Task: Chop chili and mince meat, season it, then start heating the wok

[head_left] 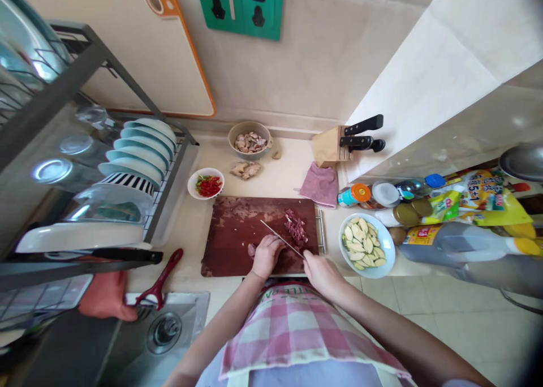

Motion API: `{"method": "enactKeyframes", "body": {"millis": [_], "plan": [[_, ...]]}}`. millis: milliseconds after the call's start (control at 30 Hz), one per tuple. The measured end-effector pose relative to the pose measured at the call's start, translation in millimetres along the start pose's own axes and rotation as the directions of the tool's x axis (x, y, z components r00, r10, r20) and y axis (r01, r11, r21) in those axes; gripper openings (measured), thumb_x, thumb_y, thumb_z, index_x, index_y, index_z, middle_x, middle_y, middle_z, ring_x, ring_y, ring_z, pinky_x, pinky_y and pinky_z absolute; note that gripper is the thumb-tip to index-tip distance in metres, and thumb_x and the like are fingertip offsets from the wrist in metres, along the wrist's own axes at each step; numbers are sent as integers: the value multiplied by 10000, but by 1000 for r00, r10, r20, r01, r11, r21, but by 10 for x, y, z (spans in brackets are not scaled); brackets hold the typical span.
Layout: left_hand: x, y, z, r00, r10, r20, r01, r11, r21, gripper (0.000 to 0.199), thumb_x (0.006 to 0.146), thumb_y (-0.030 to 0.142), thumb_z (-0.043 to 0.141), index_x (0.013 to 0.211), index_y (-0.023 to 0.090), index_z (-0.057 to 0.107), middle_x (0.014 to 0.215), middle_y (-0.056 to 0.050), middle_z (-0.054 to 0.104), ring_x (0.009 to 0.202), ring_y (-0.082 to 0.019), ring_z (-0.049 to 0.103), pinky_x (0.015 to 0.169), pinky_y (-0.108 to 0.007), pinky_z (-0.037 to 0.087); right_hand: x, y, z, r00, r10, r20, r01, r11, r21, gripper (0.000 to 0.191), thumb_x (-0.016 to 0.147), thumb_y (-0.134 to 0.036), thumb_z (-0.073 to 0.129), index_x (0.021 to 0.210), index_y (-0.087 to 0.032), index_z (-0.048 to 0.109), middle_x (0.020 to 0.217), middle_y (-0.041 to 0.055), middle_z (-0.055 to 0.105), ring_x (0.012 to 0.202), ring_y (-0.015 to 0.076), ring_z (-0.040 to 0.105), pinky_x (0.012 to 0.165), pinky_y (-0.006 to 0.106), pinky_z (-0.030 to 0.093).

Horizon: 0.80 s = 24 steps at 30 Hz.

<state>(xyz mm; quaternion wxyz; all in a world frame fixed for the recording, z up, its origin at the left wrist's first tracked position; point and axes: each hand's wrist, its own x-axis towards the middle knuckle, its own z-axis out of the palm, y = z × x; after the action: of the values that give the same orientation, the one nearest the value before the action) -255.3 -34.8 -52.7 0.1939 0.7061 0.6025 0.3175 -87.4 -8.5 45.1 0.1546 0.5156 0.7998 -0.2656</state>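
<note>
A knife [288, 244] is clamped by the right hand [321, 270] near the board's [235, 228] near-right corner. The left hand's [268, 255] grip cannot be told.

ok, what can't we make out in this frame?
All head view:
- Knife handle: covered by the right hand.
- Meat piece: how far it extends, covered by the left hand.
- Black-handled knives: blades hidden inside the knife block.
- Dark round utensil: cut off by the right edge.
- Bottle label: fine print too small.
</note>
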Motion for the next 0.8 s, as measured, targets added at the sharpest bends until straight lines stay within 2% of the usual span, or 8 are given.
{"method": "enactKeyframes", "body": {"millis": [167, 267, 400, 500, 567, 633, 733, 800], "plan": [[-21, -37, 9, 999, 10, 31, -10, 1000, -6, 235, 875, 172, 450, 920, 212, 677, 902, -56, 650, 897, -179, 575, 817, -340, 501, 502, -336, -170, 998, -32, -60, 34, 999, 36, 193, 923, -245, 344, 996, -198, 517, 873, 74, 677, 776, 201, 643, 578, 250, 340], [-43, -41, -10, 1000, 8, 5, -8, 1000, -24, 209, 877, 203, 469, 925, 225, 671, 921, -45, 649, 902, -169, 572, 826, -327, 494, 354, -198, -199, 996, -66, -60, 68, 997, 36, 182, 923, -258, 358, 963, -198, 524, 846, 66, 674, 762, 185, 642, 586, 242, 338], [-55, -42, -1, 1000, 5, -20, -6, 1000, -21, 191, 875, 217, 479, 869, 207, 670, 902, -49, 653, 902, -171, 561, 824, -316, 489, -7, 3, -64, 999, -31, 9, 31, 999, 9, 192, 919, -224, 354, 996, -197, 528, 795, 63, 678, 708, 178, 640, 571, 241, 328], [-55, -60, 24, 999, 33, -12, -33, 999, -11, 197, 872, 187, 475, 881, 197, 672, 888, -55, 656, 903, -177, 565, 836, -328, 488, 186, -153, -46, 1000, -18, 6, 18, 1000, -4, 213, 919, -212, 346, 1043, -195, 518, 848, 79, 684, 741, 189, 642, 577, 246, 338], [-58, -68, 26, 999, 48, -13, -48, 999, -3, 208, 872, 175, 469, 909, 200, 672, 898, -57, 654, 907, -179, 573, 830, -334, 493, 415, -271, -101, 998, -56, -32, 57, 998, 14, 203, 923, -235, 344, 1020, -198, 519, 875, 76, 680, 772, 192, 641, 586, 246, 346], [-64, -64, 10, 999, 46, -25, -47, 999, -12, 208, 875, 184, 468, 913, 206, 671, 900, -54, 652, 901, -173, 578, 821, -325, 495, 513, -277, -166, 993, -85, -77, 88, 995, 37, 188, 924, -256, 350, 983, -202, 520, 872, 64, 677, 782, 187, 640, 594, 242, 348], [-68, -41, -26, 999, 26, -38, -28, 999, -37, 188, 875, 219, 482, 871, 217, 671, 880, -38, 650, 874, -157, 576, 805, -300, 491, 305, -97, -172, 992, -72, -100, 77, 996, 52, 185, 925, -258, 346, 970, -203, 517, 837, 56, 676, 748, 176, 641, 591, 235, 343], [-64, -32, -34, 999, 10, -37, -11, 999, -31, 188, 875, 225, 484, 852, 220, 671, 869, -35, 648, 871, -159, 572, 796, -295, 490, 102, -6, -113, 997, -61, -56, 63, 997, 36, 186, 922, -245, 346, 968, -202, 521, 804, 57, 676, 712, 178, 641, 577, 237, 337]]}}
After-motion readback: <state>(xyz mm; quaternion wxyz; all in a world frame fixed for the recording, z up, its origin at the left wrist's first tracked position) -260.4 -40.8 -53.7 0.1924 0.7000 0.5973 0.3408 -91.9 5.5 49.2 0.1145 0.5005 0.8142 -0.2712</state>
